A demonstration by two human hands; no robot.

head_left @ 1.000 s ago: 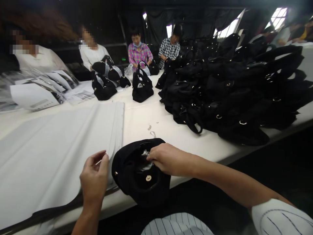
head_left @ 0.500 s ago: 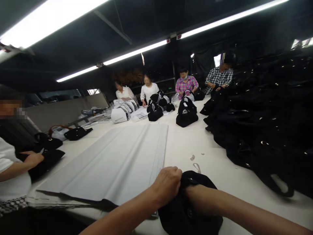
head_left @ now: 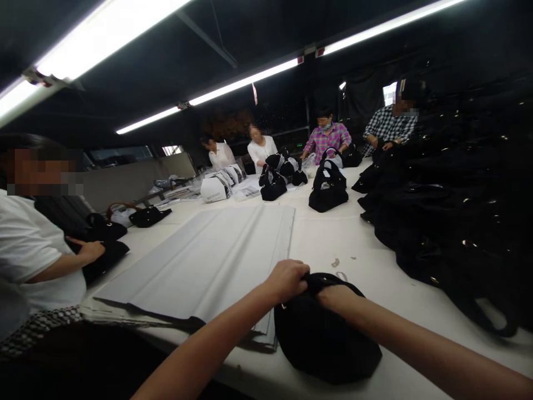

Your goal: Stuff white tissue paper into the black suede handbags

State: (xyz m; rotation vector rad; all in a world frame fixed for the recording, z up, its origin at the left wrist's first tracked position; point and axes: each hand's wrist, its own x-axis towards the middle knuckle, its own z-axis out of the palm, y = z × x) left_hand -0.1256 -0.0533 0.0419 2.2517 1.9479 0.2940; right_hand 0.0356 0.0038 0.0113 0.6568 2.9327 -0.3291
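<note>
A black handbag (head_left: 325,339) stands on the pale table in front of me, its opening turned upward. My left hand (head_left: 288,279) is closed on the bag's rim at the left side of the opening. My right hand (head_left: 333,297) reaches down into the opening; its fingers are hidden inside the bag, so what they do does not show. To the left of the bag lies a stack of large white paper sheets (head_left: 212,261), its near edge close to the bag.
A big heap of black bags (head_left: 449,211) covers the right side. Stuffed black handbags (head_left: 328,191) and white packages (head_left: 216,188) stand farther back. A co-worker (head_left: 41,239) at the left handles a black bag; several people work along the far side. Small scraps (head_left: 335,262) lie beyond my bag.
The view has shifted slightly left. The handbag now stands more upright, its side fuller in view. My left hand still grips the rim, and my right hand is still inside.
</note>
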